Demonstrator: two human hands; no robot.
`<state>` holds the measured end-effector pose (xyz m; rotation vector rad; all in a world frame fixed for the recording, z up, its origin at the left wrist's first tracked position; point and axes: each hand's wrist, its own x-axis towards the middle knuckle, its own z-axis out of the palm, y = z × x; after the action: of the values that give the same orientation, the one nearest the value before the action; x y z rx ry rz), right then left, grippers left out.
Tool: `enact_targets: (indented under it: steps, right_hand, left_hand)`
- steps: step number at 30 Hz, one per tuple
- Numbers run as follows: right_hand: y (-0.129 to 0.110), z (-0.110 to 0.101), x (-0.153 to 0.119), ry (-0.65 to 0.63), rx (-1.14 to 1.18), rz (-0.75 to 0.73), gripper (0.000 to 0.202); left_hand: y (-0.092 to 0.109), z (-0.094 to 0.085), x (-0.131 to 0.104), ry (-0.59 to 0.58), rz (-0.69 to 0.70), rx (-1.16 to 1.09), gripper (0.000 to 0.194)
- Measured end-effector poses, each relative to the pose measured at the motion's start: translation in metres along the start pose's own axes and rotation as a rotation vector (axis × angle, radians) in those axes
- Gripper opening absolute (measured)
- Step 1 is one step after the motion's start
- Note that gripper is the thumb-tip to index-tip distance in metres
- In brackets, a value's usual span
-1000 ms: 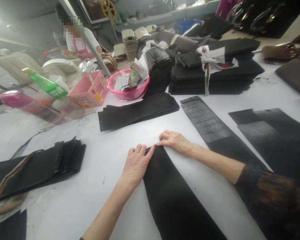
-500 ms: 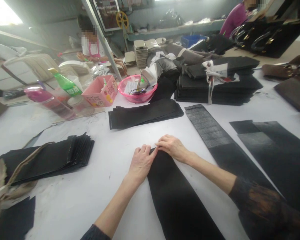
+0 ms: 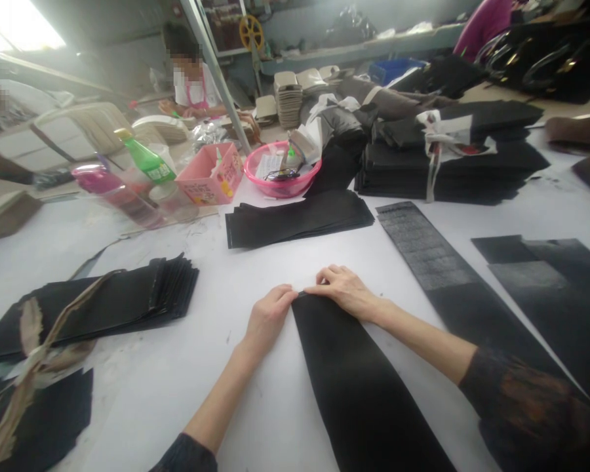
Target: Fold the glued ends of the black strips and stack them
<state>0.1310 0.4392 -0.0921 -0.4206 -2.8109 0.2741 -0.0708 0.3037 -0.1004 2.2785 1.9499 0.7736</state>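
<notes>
A long black strip, leather-like, runs over the white table from its far narrow end toward me. At that end's left corner my left hand pinches the edge between thumb and fingers. My right hand grips the same edge just to the right, its thumb laid along the top and its fingers curled behind. The edge under the fingers is partly hidden. Beyond my hands lies a stack of black strips. Right of the right hand is another long strip with a greyish, rough-looking far part.
On the left lies a tied bundle of black pieces. Farther back stand a pink basin, a pink box, a green bottle and a tall black stack. More black pieces lie right. A co-worker sits beyond.
My left hand has slid left to the strip's corner, its fingers drawn together. My right thumb now lies along the folded-looking edge. The whole view has shifted slightly, moving the background right.
</notes>
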Motion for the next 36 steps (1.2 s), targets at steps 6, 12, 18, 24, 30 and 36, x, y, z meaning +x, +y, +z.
enact_targets:
  steps: [6, 12, 18, 24, 30, 36]
  right_hand:
    - [0.002, 0.001, 0.000, -0.012, -0.052, -0.060, 0.039]
    - [0.002, 0.000, 0.002, -0.035, -0.082, -0.081, 0.041]
    - [0.001, -0.003, 0.004, -0.045, -0.094, -0.090, 0.041]
    - [-0.001, -0.003, 0.005, -0.047, -0.123, -0.084, 0.037]
    - [-0.003, -0.006, 0.006, -0.052, -0.121, -0.087, 0.034]
    - [-0.006, -0.007, 0.005, -0.054, -0.152, -0.081, 0.034]
  left_hand:
    - [-0.003, 0.001, -0.005, 0.004, 0.084, 0.114, 0.024]
    - [-0.003, 0.001, -0.005, -0.006, 0.116, 0.177, 0.024]
    - [-0.001, 0.001, -0.005, -0.003, 0.133, 0.226, 0.024]
    - [0.002, 0.000, -0.003, -0.018, 0.173, 0.257, 0.023]
    - [0.007, -0.004, -0.001, -0.062, 0.152, 0.338, 0.024]
    - [0.010, -0.005, -0.003, -0.040, 0.154, 0.376, 0.027]
